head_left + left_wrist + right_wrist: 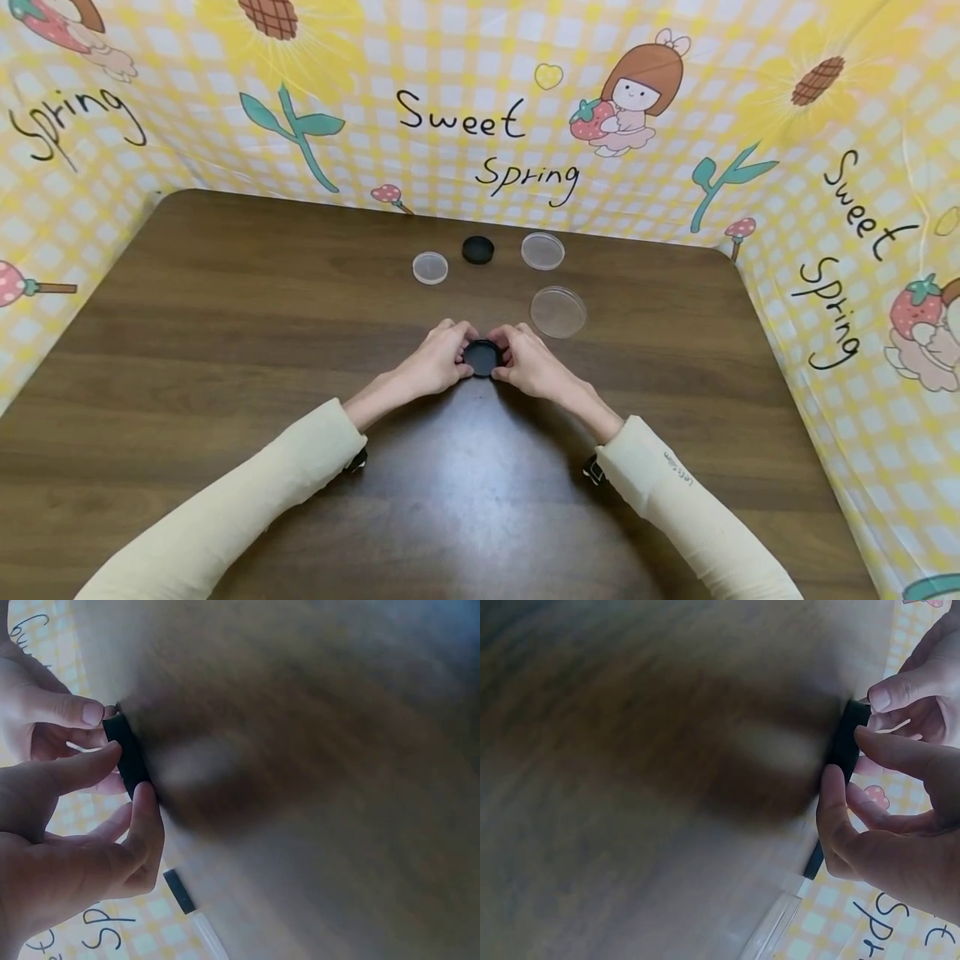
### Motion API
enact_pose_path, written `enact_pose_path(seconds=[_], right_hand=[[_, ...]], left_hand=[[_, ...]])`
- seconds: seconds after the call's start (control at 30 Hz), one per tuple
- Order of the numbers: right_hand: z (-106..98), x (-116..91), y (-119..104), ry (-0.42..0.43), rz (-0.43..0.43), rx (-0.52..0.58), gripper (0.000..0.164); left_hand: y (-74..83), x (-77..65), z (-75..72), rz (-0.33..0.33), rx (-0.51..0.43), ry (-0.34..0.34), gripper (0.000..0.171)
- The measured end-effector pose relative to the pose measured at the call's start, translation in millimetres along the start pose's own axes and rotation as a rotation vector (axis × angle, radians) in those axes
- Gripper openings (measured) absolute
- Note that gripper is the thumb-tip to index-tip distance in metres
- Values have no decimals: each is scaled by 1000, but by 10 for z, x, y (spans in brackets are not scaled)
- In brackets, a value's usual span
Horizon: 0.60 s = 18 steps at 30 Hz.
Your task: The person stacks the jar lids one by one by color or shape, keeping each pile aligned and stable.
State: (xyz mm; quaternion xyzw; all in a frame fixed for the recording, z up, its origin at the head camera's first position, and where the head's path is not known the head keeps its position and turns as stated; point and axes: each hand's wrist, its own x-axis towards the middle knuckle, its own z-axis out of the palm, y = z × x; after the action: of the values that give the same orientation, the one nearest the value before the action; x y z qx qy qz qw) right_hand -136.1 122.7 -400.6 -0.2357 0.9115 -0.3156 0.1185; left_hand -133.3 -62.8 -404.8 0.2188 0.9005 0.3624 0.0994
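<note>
A black round shallow dish (482, 358) lies flat at the tabletop in the middle of the head view, a hand on either side. My left hand (438, 358) grips its left edge between thumb and fingers. On the opposite edge, my right hand (531, 362) pinches the rim in the same way. Seen edge-on in the left wrist view, the dish (129, 756) has a thumb and fingertip on its side. In the right wrist view its black side wall (847, 741) shows between the fingers of both hands.
Beyond the hands stand a second black round dish (477, 250), a small clear disc-shaped dish (430, 268) and two larger clear ones (543, 251), (558, 312) to the right. A yellow checked cloth (450, 67) walls the brown wooden table (225, 333) at back and sides.
</note>
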Motion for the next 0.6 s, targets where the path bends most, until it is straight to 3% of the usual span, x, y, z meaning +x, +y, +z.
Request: enact_pose_path(seconds=[0.27,0.5,0.6], right_hand=[[-35,16,51,-3,15,29,43],[-76,100,146,4,-80,66,37],[-113,137,152,-1,-82,66,38]], left_hand=[[-56,-45,-44,6,1,-10,48],[-61,-3,-86,21,-3,18,39],[-76,57,-99,31,11,44,31]])
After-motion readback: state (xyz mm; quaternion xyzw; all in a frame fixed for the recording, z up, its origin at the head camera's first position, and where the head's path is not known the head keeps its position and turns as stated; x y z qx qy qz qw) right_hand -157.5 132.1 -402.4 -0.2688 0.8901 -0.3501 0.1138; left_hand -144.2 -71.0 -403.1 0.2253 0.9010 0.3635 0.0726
